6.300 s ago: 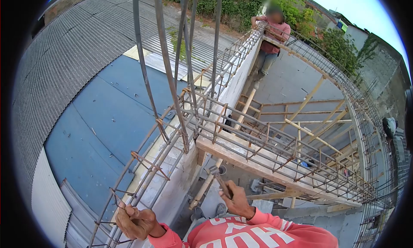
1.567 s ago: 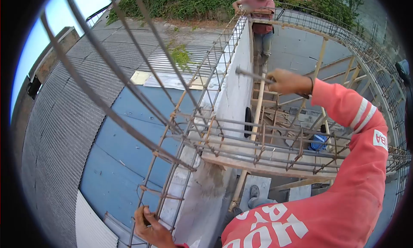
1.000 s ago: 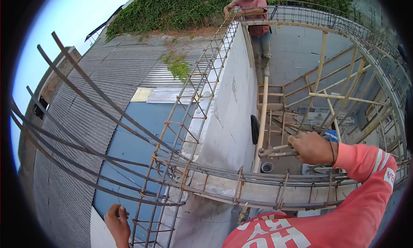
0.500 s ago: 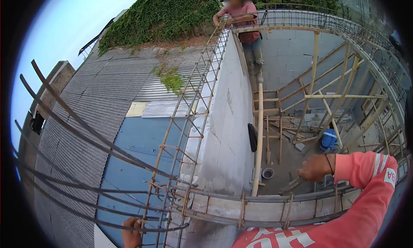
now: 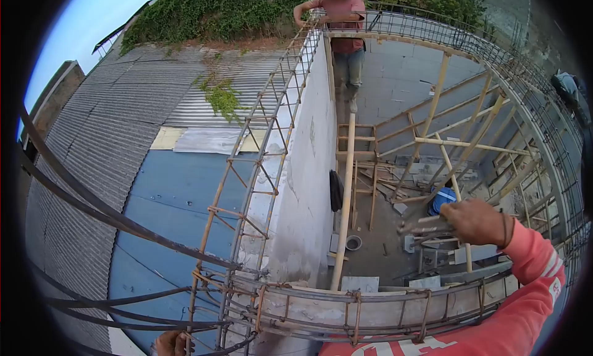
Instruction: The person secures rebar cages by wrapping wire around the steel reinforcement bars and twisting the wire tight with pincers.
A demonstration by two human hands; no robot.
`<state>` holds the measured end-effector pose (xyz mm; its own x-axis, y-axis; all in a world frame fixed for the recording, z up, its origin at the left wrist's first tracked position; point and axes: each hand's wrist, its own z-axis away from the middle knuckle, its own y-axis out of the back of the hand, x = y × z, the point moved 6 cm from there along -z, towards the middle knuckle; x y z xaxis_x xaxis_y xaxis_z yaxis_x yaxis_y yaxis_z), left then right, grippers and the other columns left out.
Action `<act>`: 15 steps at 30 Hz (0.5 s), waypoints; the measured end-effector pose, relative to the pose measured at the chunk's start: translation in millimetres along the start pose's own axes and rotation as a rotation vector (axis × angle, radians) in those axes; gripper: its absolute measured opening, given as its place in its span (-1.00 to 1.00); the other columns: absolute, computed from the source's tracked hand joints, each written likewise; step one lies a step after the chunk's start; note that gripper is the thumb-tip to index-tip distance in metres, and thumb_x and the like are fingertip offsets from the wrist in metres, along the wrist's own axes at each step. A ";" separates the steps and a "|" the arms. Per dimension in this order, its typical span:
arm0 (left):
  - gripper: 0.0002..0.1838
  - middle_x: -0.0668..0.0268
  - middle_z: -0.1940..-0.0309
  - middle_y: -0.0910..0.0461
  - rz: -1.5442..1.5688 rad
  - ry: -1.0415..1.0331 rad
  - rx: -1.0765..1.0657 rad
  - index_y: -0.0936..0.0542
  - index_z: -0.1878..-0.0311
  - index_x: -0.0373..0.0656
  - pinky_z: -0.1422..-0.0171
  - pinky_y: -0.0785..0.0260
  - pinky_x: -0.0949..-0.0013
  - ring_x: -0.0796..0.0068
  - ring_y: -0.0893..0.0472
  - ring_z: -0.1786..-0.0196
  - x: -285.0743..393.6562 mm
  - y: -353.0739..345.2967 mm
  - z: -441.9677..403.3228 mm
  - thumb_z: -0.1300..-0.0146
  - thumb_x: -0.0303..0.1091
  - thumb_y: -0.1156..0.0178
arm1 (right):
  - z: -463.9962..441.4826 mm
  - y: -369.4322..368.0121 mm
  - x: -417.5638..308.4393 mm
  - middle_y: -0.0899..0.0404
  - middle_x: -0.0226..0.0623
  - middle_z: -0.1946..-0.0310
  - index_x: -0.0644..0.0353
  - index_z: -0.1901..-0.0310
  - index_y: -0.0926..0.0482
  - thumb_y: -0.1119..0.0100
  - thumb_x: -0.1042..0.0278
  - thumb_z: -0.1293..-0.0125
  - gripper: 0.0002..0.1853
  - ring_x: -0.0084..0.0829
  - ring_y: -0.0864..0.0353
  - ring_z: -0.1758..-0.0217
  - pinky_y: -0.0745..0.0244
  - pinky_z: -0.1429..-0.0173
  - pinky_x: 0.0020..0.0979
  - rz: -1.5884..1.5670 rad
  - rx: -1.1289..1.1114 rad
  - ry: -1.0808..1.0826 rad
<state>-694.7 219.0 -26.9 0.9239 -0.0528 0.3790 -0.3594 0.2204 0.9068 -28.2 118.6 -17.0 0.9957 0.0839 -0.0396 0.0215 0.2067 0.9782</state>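
My left hand (image 5: 173, 342) is at the bottom left, partly cut off by the frame edge. Its fingers are closed on a thin upright steel bar of the rebar cage (image 5: 238, 217), just below the corner joint. Raised over the beam, my right hand (image 5: 479, 223) grips a hammer-like tool (image 5: 427, 221) that points left. Motion blurs its far end, so its exact kind is unclear. Beneath that arm runs a horizontal rebar cage (image 5: 370, 297), tied with rusty stirrups. Long bent bars (image 5: 111, 211) stick out from the corner to the left.
A person (image 5: 347, 38) stands at the wall's far end, hands on the cage. Left of the white wall (image 5: 306, 164) lies a corrugated roof (image 5: 117, 115) with a blue sheet (image 5: 173, 201). Below right, wooden props (image 5: 435, 96), a bucket (image 5: 353, 242) and planks occupy the floor.
My right hand has lifted and swung right with the tool, which now points more level. The view has shifted, moving the scene leftward. My left hand stays at the corner bars.
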 end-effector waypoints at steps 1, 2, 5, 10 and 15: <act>-0.69 0.05 0.00 -0.66 -0.004 -0.015 -0.004 -0.63 -0.16 -0.19 -0.12 -0.47 0.11 0.03 -0.61 -0.04 -0.9 0.7 0.0 -0.53 -0.21 -0.17 | 6.1 7.8 -7.0 -0.65 -0.01 0.33 0.30 0.02 -0.49 -0.21 0.37 -0.20 -0.67 0.03 -0.71 0.22 -0.58 0.18 0.01 -0.002 -0.007 -0.002; -0.69 0.05 0.00 -0.66 -0.002 -0.013 -0.010 -0.63 -0.16 -0.19 -0.12 -0.47 0.11 0.03 -0.61 -0.04 -2.5 0.2 0.2 -0.53 -0.21 -0.17 | 11.8 16.5 -8.7 -0.64 -0.02 0.33 0.30 0.03 -0.48 -0.24 0.39 -0.17 -0.66 0.04 -0.69 0.21 -0.56 0.16 0.00 -0.010 -0.002 -0.073; -0.68 0.06 0.07 -0.68 -0.081 -0.108 0.054 -0.62 -0.17 -0.22 -0.02 -0.51 0.15 0.13 -0.65 0.08 -16.1 -4.9 -0.6 -0.54 -0.21 -0.16 | 24.0 14.4 -13.7 -0.63 -0.03 0.31 0.28 0.07 -0.46 -0.29 0.39 -0.11 -0.64 0.08 -0.67 0.19 -0.52 0.13 0.01 -0.042 0.047 -0.156; -0.74 0.19 0.44 -0.64 0.307 -0.014 0.075 -0.62 0.09 -0.34 0.37 -0.51 0.33 0.44 -0.64 0.45 -21.3 -19.6 -12.8 -0.50 -0.28 -0.15 | 29.4 -18.1 -18.9 -0.66 -0.06 0.27 0.24 0.13 -0.47 -0.33 0.36 -0.08 -0.66 0.04 -0.70 0.18 -0.55 0.15 0.02 -0.064 -0.074 -0.082; -0.63 0.15 0.57 -0.68 0.253 0.002 -0.027 -0.67 0.26 -0.39 0.41 -0.60 0.35 0.41 -0.71 0.53 -32.2 -15.4 -18.9 -0.49 -0.24 -0.10 | 28.8 -53.2 -6.3 -0.70 0.01 0.28 0.26 0.09 -0.54 -0.32 0.27 -0.13 -0.65 0.10 -0.71 0.21 -0.59 0.15 0.05 -0.035 -0.171 0.022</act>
<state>-716.5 235.7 -56.5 0.8052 0.0094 0.5929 -0.5756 0.2522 0.7778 -33.1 79.0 -63.0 0.9924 0.0945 -0.0793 0.0386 0.3724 0.9273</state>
